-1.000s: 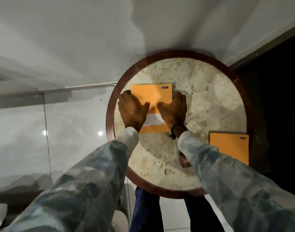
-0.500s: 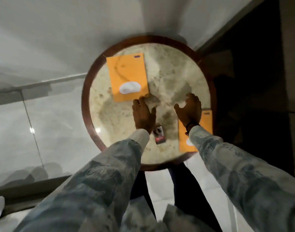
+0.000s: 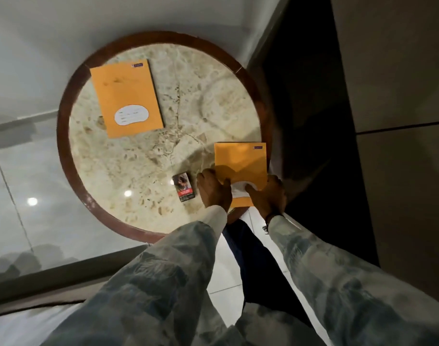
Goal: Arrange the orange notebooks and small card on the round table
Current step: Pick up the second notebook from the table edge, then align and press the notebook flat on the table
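Observation:
Two orange notebooks lie on the round marble table (image 3: 143, 161) with its dark wooden rim. One orange notebook (image 3: 126, 96) rests flat at the far left, untouched, white label toward me. The second orange notebook (image 3: 240, 166) sits at the table's right edge, its near end over the rim. My left hand (image 3: 213, 191) grips its near left corner and my right hand (image 3: 268, 196) holds its near right side; both thumbs press on its white label. The small card (image 3: 184, 186), dark with a red strip, lies just left of my left hand.
A white wall runs behind the table. A dark doorway or panel (image 3: 313, 121) stands close on the right. Glossy grey floor tiles (image 3: 26, 183) spread to the left. My legs in dark trousers (image 3: 253, 265) are under the table's near edge.
Both hands left the far-left notebook, crossed the table to the right, and now hold the second notebook at the right edge. The camera view swung right as well.

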The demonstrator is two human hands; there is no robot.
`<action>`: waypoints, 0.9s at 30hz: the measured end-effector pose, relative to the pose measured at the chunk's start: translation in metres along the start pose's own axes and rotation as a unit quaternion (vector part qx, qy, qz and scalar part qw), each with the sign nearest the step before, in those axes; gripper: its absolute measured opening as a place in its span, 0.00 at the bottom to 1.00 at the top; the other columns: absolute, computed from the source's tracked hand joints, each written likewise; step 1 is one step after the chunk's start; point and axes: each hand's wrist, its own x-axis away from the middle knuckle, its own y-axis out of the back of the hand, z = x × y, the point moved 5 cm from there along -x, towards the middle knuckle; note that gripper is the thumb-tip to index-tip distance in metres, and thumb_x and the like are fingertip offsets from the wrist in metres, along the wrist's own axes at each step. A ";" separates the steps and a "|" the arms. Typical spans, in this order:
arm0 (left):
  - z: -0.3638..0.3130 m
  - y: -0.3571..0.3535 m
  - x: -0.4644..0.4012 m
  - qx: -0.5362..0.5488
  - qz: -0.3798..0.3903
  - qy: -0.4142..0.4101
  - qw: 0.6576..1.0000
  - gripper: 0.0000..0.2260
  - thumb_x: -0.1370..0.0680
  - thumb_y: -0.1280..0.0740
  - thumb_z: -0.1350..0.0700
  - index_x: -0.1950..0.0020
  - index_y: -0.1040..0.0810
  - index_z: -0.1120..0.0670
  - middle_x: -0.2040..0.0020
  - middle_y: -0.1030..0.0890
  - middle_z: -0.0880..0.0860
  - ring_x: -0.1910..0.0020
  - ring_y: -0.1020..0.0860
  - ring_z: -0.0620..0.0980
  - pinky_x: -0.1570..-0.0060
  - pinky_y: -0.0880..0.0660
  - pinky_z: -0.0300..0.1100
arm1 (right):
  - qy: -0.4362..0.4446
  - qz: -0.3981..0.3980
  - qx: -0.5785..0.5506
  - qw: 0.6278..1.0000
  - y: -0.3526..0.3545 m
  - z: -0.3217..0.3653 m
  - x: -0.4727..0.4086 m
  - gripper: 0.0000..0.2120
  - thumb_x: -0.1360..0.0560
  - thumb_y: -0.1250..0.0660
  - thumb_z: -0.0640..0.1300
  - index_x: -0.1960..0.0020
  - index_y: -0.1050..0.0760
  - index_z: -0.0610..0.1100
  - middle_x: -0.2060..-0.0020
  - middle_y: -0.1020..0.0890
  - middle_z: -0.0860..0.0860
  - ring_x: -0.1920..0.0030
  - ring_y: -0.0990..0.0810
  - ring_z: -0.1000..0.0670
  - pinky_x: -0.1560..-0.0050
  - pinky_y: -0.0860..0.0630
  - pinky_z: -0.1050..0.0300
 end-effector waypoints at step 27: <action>0.011 0.273 -0.238 0.086 -0.045 0.004 0.995 0.27 0.32 0.19 0.55 0.36 0.22 0.58 0.38 0.17 0.58 0.39 0.19 0.61 0.40 0.19 0.57 | 0.245 -0.015 0.077 0.966 -0.133 0.339 -0.023 0.20 0.28 0.23 0.55 0.59 0.23 0.39 0.51 0.16 0.38 0.47 0.17 0.36 0.58 0.27 0.51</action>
